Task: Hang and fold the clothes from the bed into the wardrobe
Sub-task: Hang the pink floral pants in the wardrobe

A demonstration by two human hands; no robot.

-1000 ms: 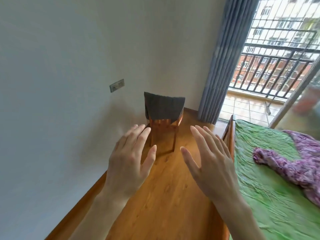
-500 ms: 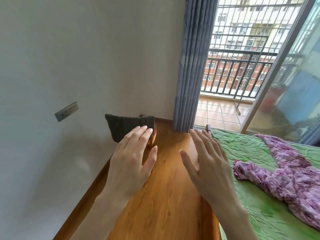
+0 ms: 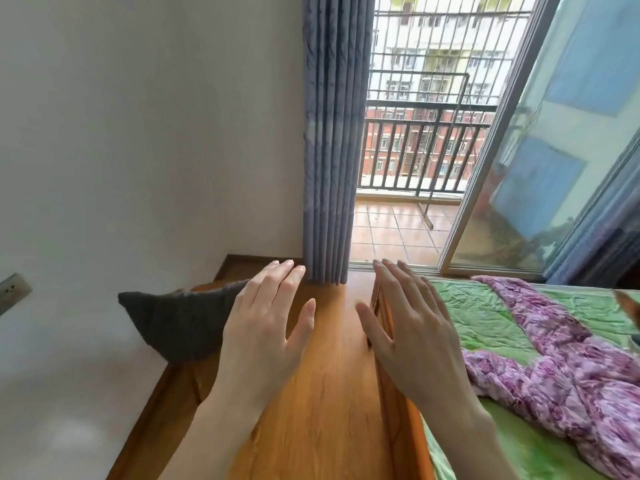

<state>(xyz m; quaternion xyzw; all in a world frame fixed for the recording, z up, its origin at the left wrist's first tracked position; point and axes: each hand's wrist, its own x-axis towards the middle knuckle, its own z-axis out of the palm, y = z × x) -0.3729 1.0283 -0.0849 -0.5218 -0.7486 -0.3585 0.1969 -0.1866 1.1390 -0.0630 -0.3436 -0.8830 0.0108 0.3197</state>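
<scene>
**Two hands hovering, one garment on the bed**

The left hand (image 3: pixel 266 337) and right hand (image 3: pixel 412 334) are hovering with straight, slightly spread fingers, holding nothing. One purple flowered cloth garment (image 3: pixel 568 362) is lying on the green-sheeted bed (image 3: pixel 474 306), beside the wooden floor strip (image 3: pixel 332 393).

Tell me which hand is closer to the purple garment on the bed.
The right hand: it hovers over the bed's wooden edge, beside the purple floral garment. The left hand is over the floor, by the grey-draped chair.

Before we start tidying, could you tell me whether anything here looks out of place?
Yes: a purple floral garment lies crumpled and unfolded across the green bedsheet, right of both empty hands. Nothing looks spilled or damaged.
</scene>
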